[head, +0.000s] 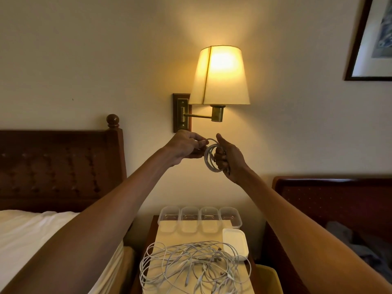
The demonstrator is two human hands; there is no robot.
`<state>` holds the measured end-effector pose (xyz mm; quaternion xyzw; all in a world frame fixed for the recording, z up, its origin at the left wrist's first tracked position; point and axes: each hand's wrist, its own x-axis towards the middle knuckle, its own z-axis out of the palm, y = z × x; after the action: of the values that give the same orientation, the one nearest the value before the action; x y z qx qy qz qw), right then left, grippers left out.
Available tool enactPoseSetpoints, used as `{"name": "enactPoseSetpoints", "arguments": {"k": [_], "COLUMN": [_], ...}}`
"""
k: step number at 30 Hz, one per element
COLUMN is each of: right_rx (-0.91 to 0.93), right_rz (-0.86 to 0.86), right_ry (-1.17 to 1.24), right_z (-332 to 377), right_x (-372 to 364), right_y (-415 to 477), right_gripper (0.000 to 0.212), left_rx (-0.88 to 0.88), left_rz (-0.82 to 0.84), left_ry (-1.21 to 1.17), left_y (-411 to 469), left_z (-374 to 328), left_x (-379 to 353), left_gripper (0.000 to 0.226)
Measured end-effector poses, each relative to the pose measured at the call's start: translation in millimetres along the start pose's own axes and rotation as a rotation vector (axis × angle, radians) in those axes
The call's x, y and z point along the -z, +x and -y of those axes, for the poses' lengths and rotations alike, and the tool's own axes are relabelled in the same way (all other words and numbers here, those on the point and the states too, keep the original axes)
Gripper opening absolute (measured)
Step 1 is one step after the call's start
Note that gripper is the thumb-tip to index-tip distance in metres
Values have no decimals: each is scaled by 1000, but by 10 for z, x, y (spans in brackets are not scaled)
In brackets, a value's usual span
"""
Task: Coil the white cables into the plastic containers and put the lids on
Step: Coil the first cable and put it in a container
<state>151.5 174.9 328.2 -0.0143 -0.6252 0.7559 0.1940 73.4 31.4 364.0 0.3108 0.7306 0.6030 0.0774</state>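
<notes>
Both arms reach up in front of a lit wall lamp (pixel 220 75). The right hand (pixel 232 160) carries a coil (pixel 210 161) of white cable, several loops hanging round its curled fingers, so its grip is closed on the coil. The left hand (pixel 183 146) meets it from the side, thumb and fingertips pinching the cable's loose end just where it rises over the top of the coil; that grip is narrow and tight on the cable.

Well below, a small wooden desk (pixel 153 230) stands between a bed (pixel 31 236) on the left and a dark red padded headboard (pixel 339 200) on the right. Four clear containers (pixel 189 217) sit side by side along its far edge, all open. Just in front of the rightmost one lie the white lids (pixel 235 240), apparently stacked. A loose tangle of white cables (pixel 191 264) covers the near half of the desk, loops spilling over its left edge and touching the lids. A framed picture (pixel 375 39) hangs at the upper right.
</notes>
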Motion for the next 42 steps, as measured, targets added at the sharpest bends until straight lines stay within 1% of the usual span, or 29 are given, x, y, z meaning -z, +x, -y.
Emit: {"name": "enactPoseSetpoints", "arguments": {"k": [4, 9, 16, 19, 23, 28, 31, 33, 35, 39, 42], "right_rx": [6, 34, 113, 113, 101, 101, 107, 97, 101, 131, 106], "right_rz": [-13, -43, -201, -231, -213, -124, -119, -103, -71, -35, -51], "right_ry": [-45, -114, -184, -185, -204, -74, -93, -107, -109, -104, -95], "right_z": [10, 7, 23, -5, -59, -124, -128, -122, -130, -173, -182], "right_x": [16, 43, 23, 39, 55, 98, 101, 116, 137, 172, 183], "right_y": [-23, -44, -1, 18, 50, 106, 132, 128, 127, 146, 153], "right_gripper": [47, 47, 42, 44, 45, 43, 44, 43, 41, 38, 41], "left_rx": [-4, 80, 73, 72, 108, 132, 136, 184, 220, 169, 149], "left_rz": [-7, 79, 73, 76, 66, 127, 122, 115, 148, 224, 236], "left_ry": [13, 58, -16, -14, -26, 3, -39, -96, -130, -23, -53], "left_y": [2, -43, -49, -55, -74, -97, -113, -135, -151, -192, -190], "left_z": [23, 31, 2, 0, 18, 36, -6, -44, -67, -67, -8], "left_x": [-38, -60, -100, -108, -104, -111, -140, -145, -131, -141, -133], "left_gripper": [16, 12, 13, 15, 16, 20, 20, 21, 31, 44, 75]}}
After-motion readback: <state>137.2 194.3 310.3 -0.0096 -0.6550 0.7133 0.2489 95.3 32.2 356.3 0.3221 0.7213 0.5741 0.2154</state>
